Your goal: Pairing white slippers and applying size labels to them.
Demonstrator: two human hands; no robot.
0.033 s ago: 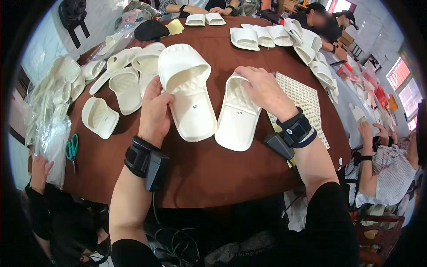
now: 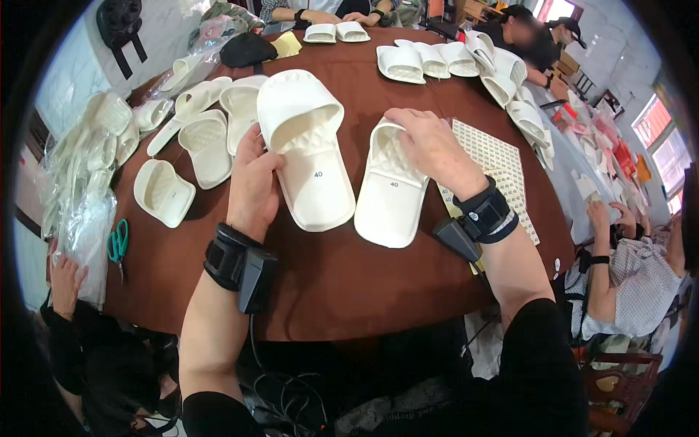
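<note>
A desk (image 2: 364,298) with a curved edge and brown covering spreads across the middle, a pale marbled wall (image 2: 164,33) beyond it at the left. At the right a window (image 2: 661,138) glows bright, and a reddish-brown wooden chair (image 2: 628,393) stands toward the lower corner.

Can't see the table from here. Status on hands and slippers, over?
Left hand holds white slipper by its side. Right hand holds second slipper at its strap. Sticker sheets beside right hand, not blocking.
</note>
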